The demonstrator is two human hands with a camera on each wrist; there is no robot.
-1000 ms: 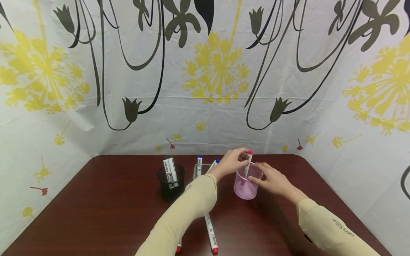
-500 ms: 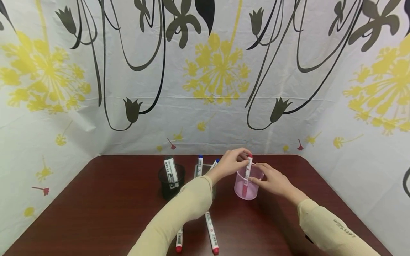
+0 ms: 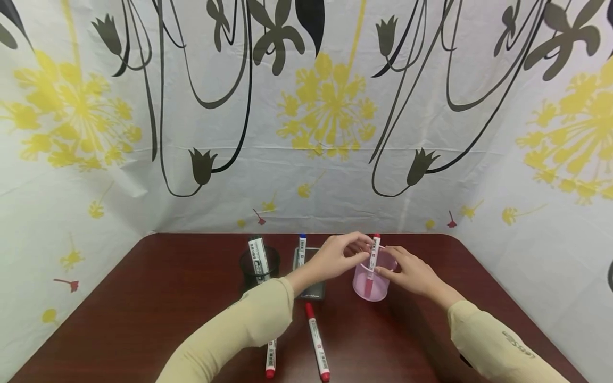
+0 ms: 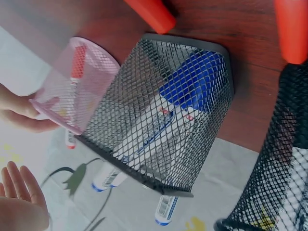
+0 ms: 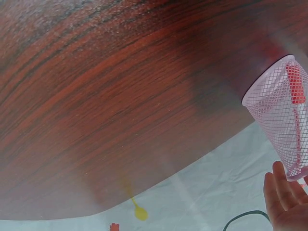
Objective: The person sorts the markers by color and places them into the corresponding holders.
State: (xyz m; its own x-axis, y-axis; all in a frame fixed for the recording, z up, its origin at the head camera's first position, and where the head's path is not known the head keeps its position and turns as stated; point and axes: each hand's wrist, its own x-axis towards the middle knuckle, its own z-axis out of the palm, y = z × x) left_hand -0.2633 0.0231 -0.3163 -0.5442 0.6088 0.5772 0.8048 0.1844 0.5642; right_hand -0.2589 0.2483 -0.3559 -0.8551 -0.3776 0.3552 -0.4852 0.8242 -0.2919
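A pink mesh pen holder [image 3: 371, 294] stands at the back right of the table. Inside it a red whiteboard marker [image 3: 373, 255] leans, its red cap toward the bottom. Just left of that marker is my left hand [image 3: 341, 256], fingers loosely extended and holding nothing; the left wrist view shows its straight fingers too [image 4: 21, 192]. My right hand [image 3: 413, 270] grips the holder's rim from the right, thumb in front and fingers over the edge. In the left wrist view, the red marker [image 4: 77, 67] shows through the pink mesh.
A dark rectangular mesh holder [image 4: 144, 110] carries blue markers [image 4: 192, 82]. Left of it, a round black mesh holder [image 3: 258, 271] has black markers [image 3: 258, 255] in it. Two red markers [image 3: 318, 348] [image 3: 271, 359] lie near the table's front. A patterned cloth [image 3: 306, 122] hangs behind.
My left hand has lowered the red marker into the pink holder, let go of it, and drawn back slightly left. My right hand stays on the rim.
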